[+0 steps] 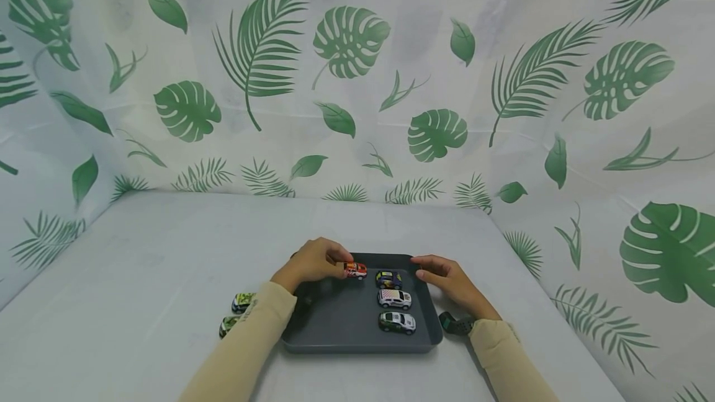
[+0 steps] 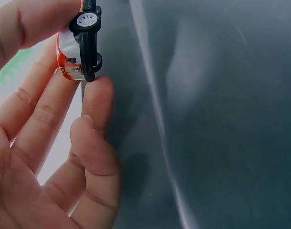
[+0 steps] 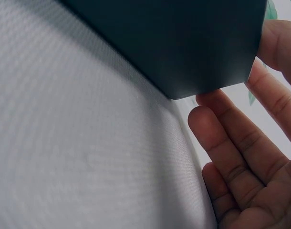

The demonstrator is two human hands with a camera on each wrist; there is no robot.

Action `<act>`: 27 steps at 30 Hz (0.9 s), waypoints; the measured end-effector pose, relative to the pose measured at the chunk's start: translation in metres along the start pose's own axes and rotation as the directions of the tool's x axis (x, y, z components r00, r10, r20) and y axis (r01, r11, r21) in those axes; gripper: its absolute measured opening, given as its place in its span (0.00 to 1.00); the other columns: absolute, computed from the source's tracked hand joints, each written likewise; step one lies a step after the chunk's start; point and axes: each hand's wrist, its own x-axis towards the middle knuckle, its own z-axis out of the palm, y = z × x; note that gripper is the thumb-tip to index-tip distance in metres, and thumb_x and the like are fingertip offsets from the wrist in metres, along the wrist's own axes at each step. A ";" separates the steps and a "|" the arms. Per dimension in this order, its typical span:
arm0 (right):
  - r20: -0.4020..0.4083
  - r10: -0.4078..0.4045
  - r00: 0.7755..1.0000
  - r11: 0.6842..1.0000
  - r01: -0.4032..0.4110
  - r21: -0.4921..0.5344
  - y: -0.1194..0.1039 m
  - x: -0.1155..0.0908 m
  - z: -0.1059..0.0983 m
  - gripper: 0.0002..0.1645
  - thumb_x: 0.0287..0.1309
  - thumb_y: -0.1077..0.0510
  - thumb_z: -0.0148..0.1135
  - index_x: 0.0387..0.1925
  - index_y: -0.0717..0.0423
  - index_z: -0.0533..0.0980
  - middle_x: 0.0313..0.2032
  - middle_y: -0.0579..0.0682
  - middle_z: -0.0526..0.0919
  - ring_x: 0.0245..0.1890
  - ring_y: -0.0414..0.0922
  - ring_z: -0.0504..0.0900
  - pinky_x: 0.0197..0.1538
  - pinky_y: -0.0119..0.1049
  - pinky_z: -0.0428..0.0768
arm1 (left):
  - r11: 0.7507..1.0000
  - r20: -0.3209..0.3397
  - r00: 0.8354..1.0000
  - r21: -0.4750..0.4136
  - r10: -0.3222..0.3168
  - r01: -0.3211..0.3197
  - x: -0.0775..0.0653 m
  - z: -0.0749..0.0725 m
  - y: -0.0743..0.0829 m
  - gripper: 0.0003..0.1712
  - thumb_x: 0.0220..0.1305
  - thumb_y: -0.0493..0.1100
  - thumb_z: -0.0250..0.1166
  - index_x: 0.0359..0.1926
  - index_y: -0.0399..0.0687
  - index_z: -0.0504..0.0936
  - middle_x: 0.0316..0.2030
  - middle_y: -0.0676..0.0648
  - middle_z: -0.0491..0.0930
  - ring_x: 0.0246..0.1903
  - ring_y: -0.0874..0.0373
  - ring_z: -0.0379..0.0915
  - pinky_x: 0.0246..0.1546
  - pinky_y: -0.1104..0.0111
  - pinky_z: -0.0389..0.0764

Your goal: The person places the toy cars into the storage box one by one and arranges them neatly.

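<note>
My left hand (image 1: 317,260) pinches an orange-and-white toy car (image 1: 355,270) above the far part of a dark grey tray (image 1: 335,348). In the left wrist view, the thumb presses one side of the toy car (image 2: 74,52), whose black underside and white wheel show. My right hand (image 1: 451,279) holds the tray's far right corner, thumb at the rim and fingers at the outside wall; the right wrist view shows that tray wall (image 3: 183,47). Down the tray's right side stand a dark purple toy car (image 1: 388,280), a white checkered one (image 1: 394,299) and a green-and-white one (image 1: 397,322).
Left of the tray, on the white table (image 1: 139,265), stand a yellow-green toy car (image 1: 242,302) and a green one (image 1: 228,326), both partly behind the left sleeve (image 1: 246,340). A leaf-patterned sheet (image 1: 380,92) hangs behind. The right wrist wears a dark band (image 1: 457,324).
</note>
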 end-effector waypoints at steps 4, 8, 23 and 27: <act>-0.001 0.001 1.000 1.000 -0.001 -0.002 0.001 0.001 0.000 0.24 0.75 0.58 0.67 0.66 0.66 0.80 0.63 0.63 0.84 0.62 0.52 0.83 0.70 0.57 0.73 | 0.999 0.001 1.000 0.039 -0.023 0.023 0.001 0.002 0.003 0.14 0.60 0.34 0.79 0.47 0.45 0.92 0.40 0.52 0.91 0.37 0.61 0.84 0.44 0.64 0.84; -0.001 -0.001 1.000 1.000 0.001 -0.005 0.001 0.001 0.000 0.24 0.76 0.58 0.67 0.66 0.66 0.80 0.62 0.63 0.84 0.62 0.52 0.83 0.69 0.56 0.74 | 0.994 0.004 0.999 0.093 -0.051 0.051 0.001 0.006 0.006 0.13 0.60 0.35 0.81 0.46 0.48 0.92 0.38 0.54 0.90 0.37 0.61 0.83 0.44 0.62 0.83; 0.003 -0.003 1.000 1.000 0.003 -0.002 0.001 0.001 -0.001 0.24 0.75 0.58 0.67 0.66 0.67 0.79 0.63 0.64 0.84 0.61 0.52 0.83 0.69 0.56 0.74 | 0.956 -0.007 0.993 0.268 -0.122 0.119 0.001 0.011 0.011 0.13 0.59 0.37 0.82 0.43 0.56 0.92 0.43 0.53 0.90 0.44 0.56 0.84 0.48 0.55 0.83; 0.004 -0.007 1.000 1.000 0.007 0.002 0.002 0.001 -0.001 0.24 0.75 0.58 0.67 0.66 0.67 0.79 0.63 0.64 0.84 0.61 0.51 0.83 0.69 0.55 0.75 | 0.953 -0.003 0.992 0.277 -0.127 0.123 0.000 0.011 0.013 0.13 0.58 0.38 0.83 0.43 0.55 0.92 0.43 0.53 0.90 0.45 0.55 0.84 0.49 0.55 0.83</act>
